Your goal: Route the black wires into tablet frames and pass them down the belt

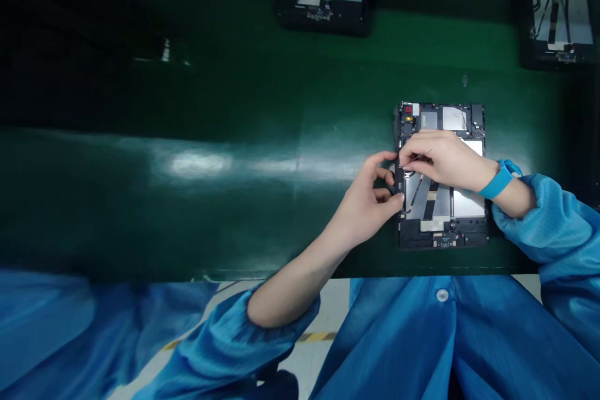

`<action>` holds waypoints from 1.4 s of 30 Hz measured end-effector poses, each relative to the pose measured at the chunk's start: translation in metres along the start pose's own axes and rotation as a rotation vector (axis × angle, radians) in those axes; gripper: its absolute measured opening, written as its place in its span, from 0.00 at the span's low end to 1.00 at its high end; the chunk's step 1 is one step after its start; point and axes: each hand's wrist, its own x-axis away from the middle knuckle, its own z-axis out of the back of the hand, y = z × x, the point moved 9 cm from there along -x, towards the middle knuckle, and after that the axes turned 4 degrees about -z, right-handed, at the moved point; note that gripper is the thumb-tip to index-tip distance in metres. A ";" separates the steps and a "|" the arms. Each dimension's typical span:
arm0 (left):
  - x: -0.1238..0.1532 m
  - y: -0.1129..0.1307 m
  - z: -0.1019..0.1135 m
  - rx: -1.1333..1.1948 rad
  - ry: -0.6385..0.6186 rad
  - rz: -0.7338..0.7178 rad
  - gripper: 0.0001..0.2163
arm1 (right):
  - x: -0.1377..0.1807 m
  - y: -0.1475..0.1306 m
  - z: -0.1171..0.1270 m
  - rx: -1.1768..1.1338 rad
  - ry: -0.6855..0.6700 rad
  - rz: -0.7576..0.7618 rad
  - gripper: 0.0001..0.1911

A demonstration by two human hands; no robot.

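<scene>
An opened tablet (462, 225) lies on the green work surface with its inner boards, flat cables and silver plates showing. At its left edge, my left hand (359, 206) has its fingers curved and apart, with thumb and forefinger tips against the frame. My right hand (443, 156) reaches over the tablet from the right, its thumb and forefinger pinched together close to that same edge. A thin wire (425, 153) shows at the pinching fingers; its ends are hard to make out. A blue band (497, 184) circles my right wrist.
Another opened tablet (328, 15) lies at the top middle of the green table (262, 219), and a further one (560, 44) at the top right. A person's blue garment (42, 331) shows at the lower left, beside the table's front edge.
</scene>
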 end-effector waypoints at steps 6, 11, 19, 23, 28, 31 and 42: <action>-0.011 0.010 0.006 -0.002 0.087 -0.035 0.27 | -0.002 0.007 0.001 -0.038 0.051 0.013 0.08; -0.018 0.017 0.009 0.025 0.095 -0.118 0.22 | -0.003 0.010 -0.001 -0.039 0.074 0.013 0.08; -0.018 0.020 0.007 0.000 0.121 -0.118 0.18 | -0.004 0.009 -0.003 -0.036 0.085 0.018 0.08; -0.024 0.020 0.007 0.007 0.142 -0.049 0.20 | -0.007 0.012 0.007 0.016 0.180 0.022 0.10; -0.035 0.020 0.007 0.016 0.104 0.039 0.19 | -0.018 0.023 0.013 0.042 0.203 -0.054 0.10; -0.038 0.024 0.006 0.025 0.065 0.023 0.18 | -0.021 0.029 0.015 0.030 0.202 -0.112 0.10; -0.052 0.024 0.010 0.035 0.098 0.053 0.18 | -0.018 0.034 0.023 0.007 0.322 -0.192 0.10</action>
